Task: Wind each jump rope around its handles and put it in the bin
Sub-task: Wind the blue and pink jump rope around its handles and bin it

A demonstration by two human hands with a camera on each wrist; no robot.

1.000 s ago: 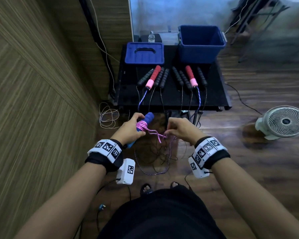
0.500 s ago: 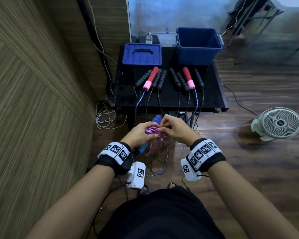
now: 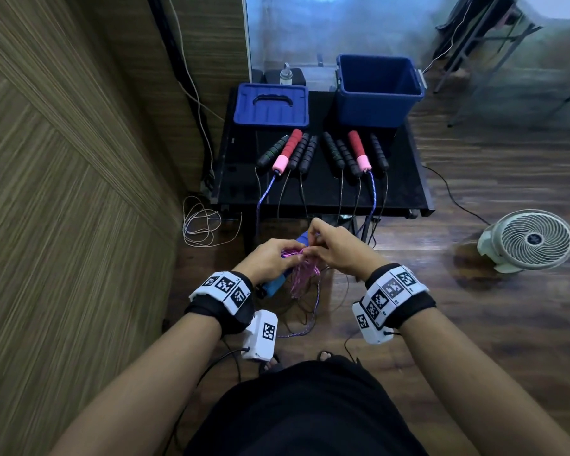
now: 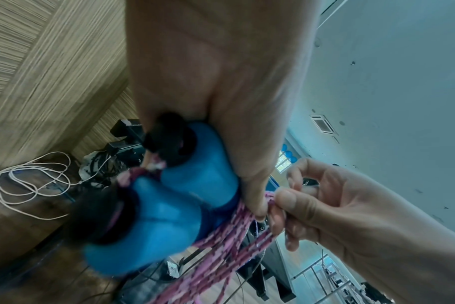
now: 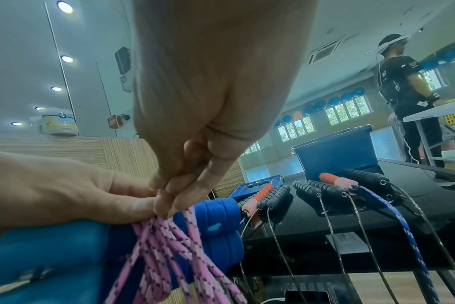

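Blue handles (image 4: 169,209): 2, left hand (image 3: 270,260) grips | pink rope (image 5: 164,242): 1, right hand (image 3: 338,250) pinches | table handles: 8

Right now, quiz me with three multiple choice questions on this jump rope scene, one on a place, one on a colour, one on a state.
1. Where does the blue bin stand?
A. on the floor by the fan
B. on the black table's far right corner
C. under the table

2. What colour is the rope being wound round the blue handles?
A. pink
B. green
C. white

3. What is the right hand doing?
A. resting flat on the table
B. holding the bin lid
C. pinching the rope strands

Answers: 1 B, the head view shows the bin on the table beside the lid. 2 A, both wrist views show pink strands. 3 C, its fingertips close on the strands beside the left hand.
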